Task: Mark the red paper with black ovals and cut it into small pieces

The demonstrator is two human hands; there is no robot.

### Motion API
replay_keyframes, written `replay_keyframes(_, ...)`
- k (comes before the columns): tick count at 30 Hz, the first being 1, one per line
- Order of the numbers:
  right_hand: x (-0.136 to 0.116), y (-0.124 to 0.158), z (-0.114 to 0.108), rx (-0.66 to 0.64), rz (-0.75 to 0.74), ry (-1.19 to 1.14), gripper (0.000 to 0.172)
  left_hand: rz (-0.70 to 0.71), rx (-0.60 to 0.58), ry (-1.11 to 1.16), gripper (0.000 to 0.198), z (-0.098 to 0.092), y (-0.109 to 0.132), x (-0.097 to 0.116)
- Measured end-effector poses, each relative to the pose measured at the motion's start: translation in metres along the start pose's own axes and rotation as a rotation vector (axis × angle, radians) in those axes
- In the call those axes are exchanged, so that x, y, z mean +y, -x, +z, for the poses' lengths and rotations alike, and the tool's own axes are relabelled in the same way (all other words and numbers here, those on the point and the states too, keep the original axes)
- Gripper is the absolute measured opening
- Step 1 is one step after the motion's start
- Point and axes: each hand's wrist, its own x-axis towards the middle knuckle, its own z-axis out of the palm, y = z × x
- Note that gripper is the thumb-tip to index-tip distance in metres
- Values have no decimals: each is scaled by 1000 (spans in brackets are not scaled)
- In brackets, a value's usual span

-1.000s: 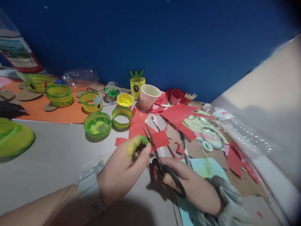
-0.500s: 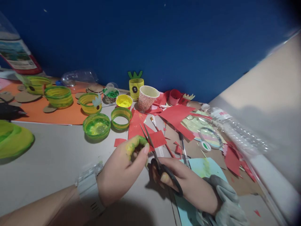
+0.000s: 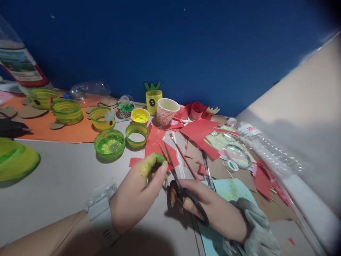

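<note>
My left hand (image 3: 141, 193), its fingers smeared with green and yellow paint, is pinched closed at the centre; what lies between the fingertips is too small to make out. My right hand (image 3: 213, 209) grips the black handles of a pair of scissors (image 3: 174, 173). The scissor blades point up and away, slightly apart, close beside my left fingertips. Behind the blades, red paper (image 3: 154, 140) lies on the table. A red paintbrush (image 3: 183, 155) rests just right of the blades.
Green-yellow rings and bowls (image 3: 109, 145) stand at left, some on orange paper (image 3: 74, 133). A patterned cup (image 3: 166, 113), a yellow paint cup (image 3: 140, 116) and a pineapple-like cup (image 3: 153, 101) stand behind. Red scraps, blue paper (image 3: 223, 188) and a clear bottle (image 3: 269, 145) lie right.
The small red paper piece seen beside the scissor blades before is no longer there, and more of the paintbrush shows. Both hands have hardly moved.
</note>
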Motion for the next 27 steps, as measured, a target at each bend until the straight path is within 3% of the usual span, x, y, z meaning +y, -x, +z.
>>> replay_keyframes(9,1,0,-1,-45,-10,65,73,4,264,54,23,3,-2,2)
replay_keyframes(15,3,0,0,-6,-42,0,70,4,305,45,23,4,0,-3)
replay_keyframes(18,7,0,2,80,-124,-114,58,-46,216,54,26,3,0,-3)
replay_keyframes(23,10,-5,2,421,-151,-254,38,-69,-54,-12,23,4,2,-3)
replay_keyframes(27,9,-7,1,521,-147,-240,27,-68,-152,-85,22,5,4,-3)
